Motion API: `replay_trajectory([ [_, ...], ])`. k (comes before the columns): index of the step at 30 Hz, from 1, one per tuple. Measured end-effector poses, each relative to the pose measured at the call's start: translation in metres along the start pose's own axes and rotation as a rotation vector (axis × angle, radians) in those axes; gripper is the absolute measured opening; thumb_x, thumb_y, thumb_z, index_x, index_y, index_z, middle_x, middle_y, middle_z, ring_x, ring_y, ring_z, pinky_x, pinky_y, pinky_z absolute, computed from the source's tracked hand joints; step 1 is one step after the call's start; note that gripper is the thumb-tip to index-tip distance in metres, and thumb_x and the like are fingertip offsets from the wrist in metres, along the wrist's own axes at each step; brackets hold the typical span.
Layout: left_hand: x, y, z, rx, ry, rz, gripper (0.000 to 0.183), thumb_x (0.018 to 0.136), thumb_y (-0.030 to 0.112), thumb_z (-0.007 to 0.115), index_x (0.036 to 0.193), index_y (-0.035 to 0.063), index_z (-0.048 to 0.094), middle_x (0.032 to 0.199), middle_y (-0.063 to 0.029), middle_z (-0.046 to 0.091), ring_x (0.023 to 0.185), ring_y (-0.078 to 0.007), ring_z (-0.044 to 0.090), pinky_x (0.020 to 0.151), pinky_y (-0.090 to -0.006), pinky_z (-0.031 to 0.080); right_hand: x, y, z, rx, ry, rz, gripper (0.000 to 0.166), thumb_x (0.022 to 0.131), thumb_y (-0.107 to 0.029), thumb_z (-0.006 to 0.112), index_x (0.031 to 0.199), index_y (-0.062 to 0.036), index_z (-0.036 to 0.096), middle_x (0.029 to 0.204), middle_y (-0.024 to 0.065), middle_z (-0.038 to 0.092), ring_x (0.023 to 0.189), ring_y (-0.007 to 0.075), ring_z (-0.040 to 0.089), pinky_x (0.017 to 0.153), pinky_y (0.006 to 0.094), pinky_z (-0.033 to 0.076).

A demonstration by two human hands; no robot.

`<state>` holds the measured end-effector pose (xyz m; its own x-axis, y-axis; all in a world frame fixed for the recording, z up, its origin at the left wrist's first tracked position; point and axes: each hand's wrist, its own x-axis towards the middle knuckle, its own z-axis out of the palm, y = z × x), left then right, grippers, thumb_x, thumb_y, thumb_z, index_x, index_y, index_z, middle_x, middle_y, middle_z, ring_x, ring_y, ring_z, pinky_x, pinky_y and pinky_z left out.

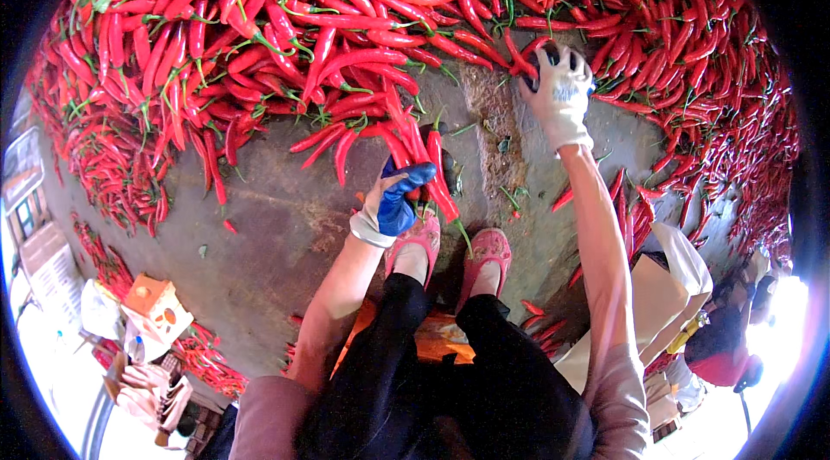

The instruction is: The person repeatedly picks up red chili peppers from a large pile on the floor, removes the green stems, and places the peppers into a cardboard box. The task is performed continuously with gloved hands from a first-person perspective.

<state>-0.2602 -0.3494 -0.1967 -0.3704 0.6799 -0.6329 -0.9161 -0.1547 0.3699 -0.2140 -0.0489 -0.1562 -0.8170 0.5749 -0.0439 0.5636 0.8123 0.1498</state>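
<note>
My left hand (pixel 395 200), in a white glove with a blue coated palm, holds several long red chili peppers (pixel 415 142) with green stems, just above my pink shoes. Farther out and to the right, my right hand (pixel 559 93) reaches down in the same kind of glove, its back up and fingers bent. Its fingertips are at red chilies (pixel 522 61) at the edge of the heap; whether they grip one I cannot tell. A large heap of red chilies (pixel 311 25) spreads before me and curves round to the right.
Loose chilies and leaf bits lie on the worn concrete floor (pixel 259 252). An orange box (pixel 155 307) and bags stand at the lower left. A beige sack or carton (pixel 655 291) is beside my right arm. Another person (pixel 720 343) is at the far right.
</note>
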Motion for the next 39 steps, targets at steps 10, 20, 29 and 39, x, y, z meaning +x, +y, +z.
replay_trajectory([
  [10,-0.016,0.013,0.049,0.006,-0.083,-0.109,0.047,0.079,0.007,0.062,0.124,0.0017,0.050,0.099,-0.0109,0.064,0.091,-0.0241,0.063,0.084,-0.0367,0.051,0.053,0.015,0.001,0.353,-0.144,0.166,0.057,0.077,-0.035,0.065,0.127,-0.0120,0.050,0.104,0.0190,0.064,0.095,0.0352,0.061,0.082,0.0431,0.049],
  [20,-0.017,0.003,0.030,0.427,-0.019,0.108,0.041,0.080,0.003,0.059,0.121,0.0015,0.054,0.103,-0.0081,0.065,0.095,-0.0190,0.063,0.087,-0.0296,0.049,-0.004,0.055,-0.001,0.418,-0.004,0.171,0.057,0.070,-0.037,0.072,0.116,-0.0069,0.058,0.099,0.0165,0.065,0.093,0.0341,0.061,0.083,0.0398,0.048],
  [29,0.003,-0.018,0.014,0.112,-0.052,-0.052,0.045,0.080,0.000,0.053,0.125,-0.0022,0.049,0.114,-0.0116,0.061,0.102,-0.0266,0.061,0.091,-0.0376,0.048,-0.023,0.025,-0.011,0.231,-0.216,-0.176,0.059,0.068,-0.033,0.074,0.119,-0.0103,0.053,0.114,0.0151,0.055,0.105,0.0330,0.054,0.090,0.0409,0.045],
  [39,0.004,-0.004,0.006,0.203,-0.233,0.312,0.029,0.085,0.011,0.056,0.109,-0.0041,0.059,0.115,-0.0164,0.061,0.104,-0.0298,0.060,0.094,-0.0438,0.047,0.003,0.003,0.006,1.350,-0.452,0.213,0.038,0.076,-0.023,0.072,0.106,-0.0010,0.061,0.096,0.0078,0.067,0.083,0.0195,0.064,0.077,0.0291,0.049],
])
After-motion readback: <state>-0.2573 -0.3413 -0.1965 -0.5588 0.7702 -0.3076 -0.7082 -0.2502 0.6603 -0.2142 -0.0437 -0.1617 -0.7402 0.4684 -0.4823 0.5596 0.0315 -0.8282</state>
